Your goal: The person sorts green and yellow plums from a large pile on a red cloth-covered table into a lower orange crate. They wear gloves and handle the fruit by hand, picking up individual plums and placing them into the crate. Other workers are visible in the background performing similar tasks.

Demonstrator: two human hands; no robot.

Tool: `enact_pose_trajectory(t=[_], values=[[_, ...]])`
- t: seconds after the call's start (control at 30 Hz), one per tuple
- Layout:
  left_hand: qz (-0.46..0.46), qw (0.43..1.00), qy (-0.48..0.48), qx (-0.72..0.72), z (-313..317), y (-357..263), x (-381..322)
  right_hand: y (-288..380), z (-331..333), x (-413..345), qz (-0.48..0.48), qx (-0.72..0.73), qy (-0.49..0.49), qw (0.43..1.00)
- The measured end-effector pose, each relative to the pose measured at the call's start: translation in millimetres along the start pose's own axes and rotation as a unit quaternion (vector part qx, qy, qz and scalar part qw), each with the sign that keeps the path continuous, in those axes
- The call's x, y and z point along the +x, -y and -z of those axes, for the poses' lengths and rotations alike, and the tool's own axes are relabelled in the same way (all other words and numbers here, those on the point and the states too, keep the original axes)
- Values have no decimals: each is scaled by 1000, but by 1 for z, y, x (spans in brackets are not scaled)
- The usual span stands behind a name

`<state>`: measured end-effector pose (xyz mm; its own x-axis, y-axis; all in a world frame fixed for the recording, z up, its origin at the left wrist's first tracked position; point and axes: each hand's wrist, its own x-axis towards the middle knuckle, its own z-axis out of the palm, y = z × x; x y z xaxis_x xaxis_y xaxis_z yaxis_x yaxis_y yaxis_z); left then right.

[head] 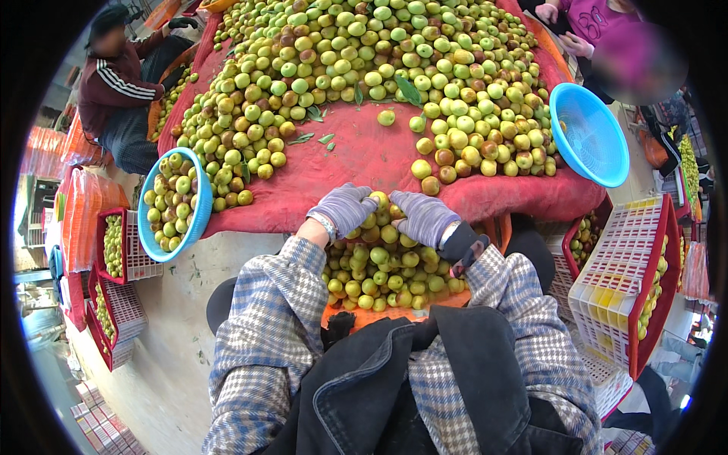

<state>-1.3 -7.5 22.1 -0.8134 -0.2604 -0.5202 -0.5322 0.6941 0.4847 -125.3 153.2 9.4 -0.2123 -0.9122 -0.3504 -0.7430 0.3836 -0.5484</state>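
Both my hands wear striped, greyish-purple knit gloves and meet at the front edge of the red cloth (341,151). My left hand (347,207) lies with its fingertips against several green-and-brown jujubes (380,227). From the other side, my right hand (424,216) curves round the same fruits, so they sit between the two hands. Below them, an orange container (364,318) at my lap is heaped with more jujubes (392,278). A large pile of jujubes (352,51) covers the back and both sides of the cloth, with a few loose green leaves (408,91) among them.
A blue plastic basket of jujubes (206,216) stands at the cloth's left edge; a blue basket (591,136) tilts at its right. Red-and-white crates (617,284) are stacked on both sides. One person (119,85) sits at the upper left, another (594,23) at the upper right.
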Motion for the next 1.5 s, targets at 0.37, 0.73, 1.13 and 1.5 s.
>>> enact_pose_trajectory(t=[0.37,0.73,1.13,1.5], values=[[-127,991,45,-27,-23,-10,-19,-30,-16,-60,62,144,-99,983],[-24,961,-274,10,28,-22,152,-65,27,34,-72,23,-289,954],[-140,957,-191,170,17,-30,195,-44,61,69,-182,-17,13,983],[-201,957,-173,116,-23,6,111,-44,11,17,-18,13,37,999]])
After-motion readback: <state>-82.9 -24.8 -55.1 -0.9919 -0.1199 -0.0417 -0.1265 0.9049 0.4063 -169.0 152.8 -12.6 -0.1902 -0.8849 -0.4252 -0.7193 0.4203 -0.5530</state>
